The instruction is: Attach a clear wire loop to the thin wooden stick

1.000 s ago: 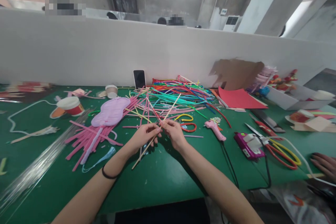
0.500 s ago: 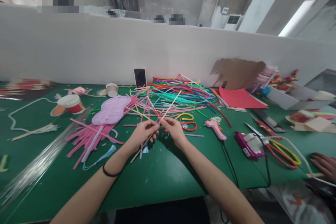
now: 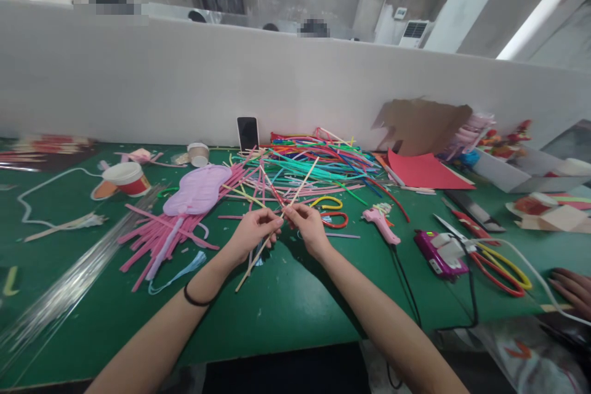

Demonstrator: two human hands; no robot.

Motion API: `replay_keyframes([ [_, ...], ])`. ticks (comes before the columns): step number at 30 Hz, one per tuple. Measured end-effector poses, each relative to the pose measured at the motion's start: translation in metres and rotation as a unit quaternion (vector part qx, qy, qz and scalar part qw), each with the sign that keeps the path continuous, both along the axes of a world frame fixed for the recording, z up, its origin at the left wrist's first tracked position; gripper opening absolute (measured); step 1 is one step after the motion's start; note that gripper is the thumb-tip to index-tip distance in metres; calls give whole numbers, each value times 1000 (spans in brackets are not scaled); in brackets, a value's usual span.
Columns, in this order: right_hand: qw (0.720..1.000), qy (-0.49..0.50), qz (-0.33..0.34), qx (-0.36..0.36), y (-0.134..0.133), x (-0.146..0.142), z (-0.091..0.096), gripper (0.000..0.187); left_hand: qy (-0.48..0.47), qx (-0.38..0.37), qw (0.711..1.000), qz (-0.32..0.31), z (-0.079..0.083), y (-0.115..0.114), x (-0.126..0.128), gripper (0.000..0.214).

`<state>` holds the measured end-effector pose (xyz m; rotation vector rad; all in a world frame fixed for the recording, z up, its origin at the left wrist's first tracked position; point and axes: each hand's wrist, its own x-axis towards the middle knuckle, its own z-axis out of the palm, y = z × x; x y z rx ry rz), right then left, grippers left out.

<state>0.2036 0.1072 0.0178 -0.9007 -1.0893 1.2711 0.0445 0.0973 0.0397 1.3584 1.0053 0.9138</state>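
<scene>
A long, thin cream pipe cleaner (image 3: 305, 181) slants through my fingertips, its upper end pointing to the far right and its lower end sticking out below my left hand. My left hand (image 3: 253, 231) pinches it between thumb and fingers. Right beside it, my right hand (image 3: 305, 226) is closed on the same stem, the two sets of fingertips almost touching. Behind them lies a pile of coloured pipe cleaners (image 3: 318, 163). Scissors with yellow and red handles (image 3: 336, 217) rest just beyond my right hand, their blades mostly hidden.
A lilac fan-shaped piece (image 3: 198, 189) lies over pink pipe cleaners (image 3: 161, 235) at left, near silvery wires (image 3: 87, 274). At right are a pink glue gun (image 3: 381, 225), a purple power strip (image 3: 438, 253) and large scissors (image 3: 501, 268). Another person's hand (image 3: 572, 289) rests at the right edge.
Both hands keep their pinch at nearly the same spot. The lower end of the pipe cleaner has shifted slightly, and the whole view has moved a little.
</scene>
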Motion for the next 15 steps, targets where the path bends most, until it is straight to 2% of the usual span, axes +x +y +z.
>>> replay_keyframes([
  [15, 1000, 16, -7, -12, -1, 0, -1, 33, -15, -7, 1000, 0, 4, -5, 4, 33],
])
